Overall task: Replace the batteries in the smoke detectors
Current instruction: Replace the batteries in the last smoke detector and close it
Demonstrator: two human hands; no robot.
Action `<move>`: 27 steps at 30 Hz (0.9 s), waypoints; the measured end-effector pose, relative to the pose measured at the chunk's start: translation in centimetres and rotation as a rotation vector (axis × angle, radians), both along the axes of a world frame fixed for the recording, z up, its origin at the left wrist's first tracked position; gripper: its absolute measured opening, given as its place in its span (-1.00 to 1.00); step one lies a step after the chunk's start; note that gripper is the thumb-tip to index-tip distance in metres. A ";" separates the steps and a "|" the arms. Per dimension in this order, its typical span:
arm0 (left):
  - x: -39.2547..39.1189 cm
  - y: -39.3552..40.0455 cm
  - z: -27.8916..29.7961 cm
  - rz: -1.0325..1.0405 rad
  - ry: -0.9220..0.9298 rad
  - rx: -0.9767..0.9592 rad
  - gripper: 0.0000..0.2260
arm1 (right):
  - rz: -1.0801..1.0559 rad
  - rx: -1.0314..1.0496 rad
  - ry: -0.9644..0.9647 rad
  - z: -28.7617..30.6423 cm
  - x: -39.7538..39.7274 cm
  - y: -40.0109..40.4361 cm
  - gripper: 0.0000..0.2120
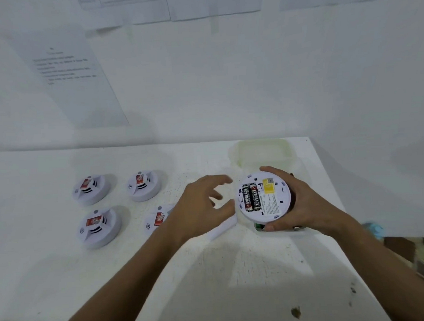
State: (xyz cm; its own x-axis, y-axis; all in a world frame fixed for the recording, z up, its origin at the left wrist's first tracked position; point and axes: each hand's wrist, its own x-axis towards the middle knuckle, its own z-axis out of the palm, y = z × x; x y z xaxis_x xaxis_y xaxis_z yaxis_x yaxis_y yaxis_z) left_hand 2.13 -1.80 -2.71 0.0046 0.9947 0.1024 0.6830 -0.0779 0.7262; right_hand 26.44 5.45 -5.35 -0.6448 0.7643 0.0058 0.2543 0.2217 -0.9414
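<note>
Right hand grips upturned smoke detector near desk right edge, two black batteries seated in it. Left hand hovers beside, fingers spread loose. Four detectors toward left edge.

White detector, black batteries, seemingly yellow label.
</note>
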 end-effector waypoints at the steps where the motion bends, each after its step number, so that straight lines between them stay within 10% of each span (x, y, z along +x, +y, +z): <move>1: 0.2 0.1 1.0 -0.056 0.007 -0.038 -0.61 | 0.004 0.008 0.003 0.1 -0.2 0.1 0.03; 27: 1.0 2.4 3.5 -0.314 0.346 -0.148 -0.45 | 0.014 0.107 0.026 -0.3 -1.9 0.4 -0.06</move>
